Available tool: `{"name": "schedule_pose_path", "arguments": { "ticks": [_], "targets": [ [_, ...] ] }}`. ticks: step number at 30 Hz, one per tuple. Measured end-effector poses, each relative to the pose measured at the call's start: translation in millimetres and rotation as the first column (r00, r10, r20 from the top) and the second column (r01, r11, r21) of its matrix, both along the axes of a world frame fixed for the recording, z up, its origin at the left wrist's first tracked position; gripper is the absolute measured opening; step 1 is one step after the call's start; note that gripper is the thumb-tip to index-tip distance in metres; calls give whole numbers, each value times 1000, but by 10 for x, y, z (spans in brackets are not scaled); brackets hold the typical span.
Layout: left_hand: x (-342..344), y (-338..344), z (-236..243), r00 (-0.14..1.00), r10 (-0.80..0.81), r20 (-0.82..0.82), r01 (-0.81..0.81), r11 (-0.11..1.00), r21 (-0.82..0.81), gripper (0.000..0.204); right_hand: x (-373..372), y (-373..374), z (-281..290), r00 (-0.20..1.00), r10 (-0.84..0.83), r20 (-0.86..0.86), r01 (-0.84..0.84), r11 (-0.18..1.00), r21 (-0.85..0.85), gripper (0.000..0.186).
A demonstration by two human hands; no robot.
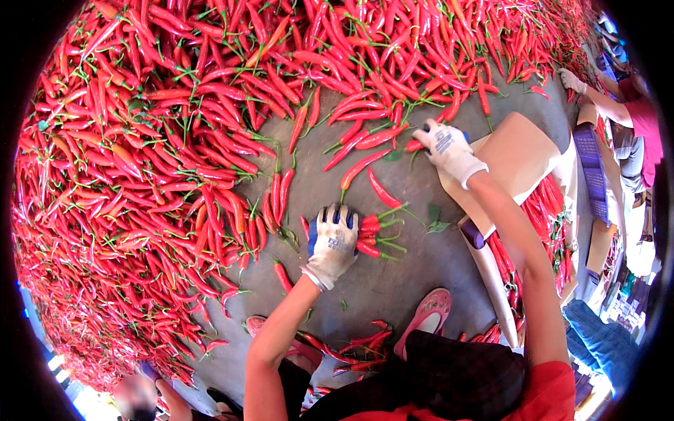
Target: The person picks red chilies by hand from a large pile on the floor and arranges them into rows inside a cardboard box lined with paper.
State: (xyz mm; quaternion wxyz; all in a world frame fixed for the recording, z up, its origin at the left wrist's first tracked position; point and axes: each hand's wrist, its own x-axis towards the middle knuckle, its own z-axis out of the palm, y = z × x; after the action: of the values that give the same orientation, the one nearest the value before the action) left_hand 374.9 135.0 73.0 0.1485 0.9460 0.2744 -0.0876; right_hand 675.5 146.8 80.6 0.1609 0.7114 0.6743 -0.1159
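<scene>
My left hand (333, 242), in a white glove with blue on the palm side, is closed over a bunch of red chili peppers (368, 235). Their green stems stick out to the right, and the fingers hide most of the pods. Farther off and to the right, my right hand (449, 149), gloved the same way, has its fingers bent around a red chili pepper (414, 146); part of it is hidden. Several single chilies lie between the hands, among them a red chili (364, 168) whose stem points at my left hand.
A huge heap of red chilies (140, 161) covers the left and far side. Beside my right forearm stands an open cardboard box (516, 151) holding chilies. My pink shoes (430, 312) are on the grey floor (393, 288). Another person's gloved hand (572, 81) shows at far right.
</scene>
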Motion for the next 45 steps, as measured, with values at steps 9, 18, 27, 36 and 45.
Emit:
{"name": "schedule_pose_path", "arguments": {
  "ticks": [9, 18, 27, 36, 45],
  "targets": [
    [-260, 100, -155, 954, -274, 120, 277, 961, -9, 52, 135, -78, 282, 629, 12, -777, 504, 754, 420, 40],
    [618, -40, -88, 526, 811, 256, -99, 358, -929, 48, 1599, 134, -532, -148, -551, -821, 986, -19, -164, 34],
    [737, 50, -381, 52, 998, -18, -153, -10, -988, 26, 47, 151, -614, -146, -584, -799, 785, 423, -452, 56],
    [-242, 307, -724, -182, 981, 70, -300, 12, -954, 32, -824, -179, 258, 291, -635, -715, 275, 772, -573, 59],
    [-49, 151, -579, -238, 968, 77, -157, 40, -987, 25, -631, 1358, 110, 731, -374, -571, 553, 815, 173, 58]
  ]
}}
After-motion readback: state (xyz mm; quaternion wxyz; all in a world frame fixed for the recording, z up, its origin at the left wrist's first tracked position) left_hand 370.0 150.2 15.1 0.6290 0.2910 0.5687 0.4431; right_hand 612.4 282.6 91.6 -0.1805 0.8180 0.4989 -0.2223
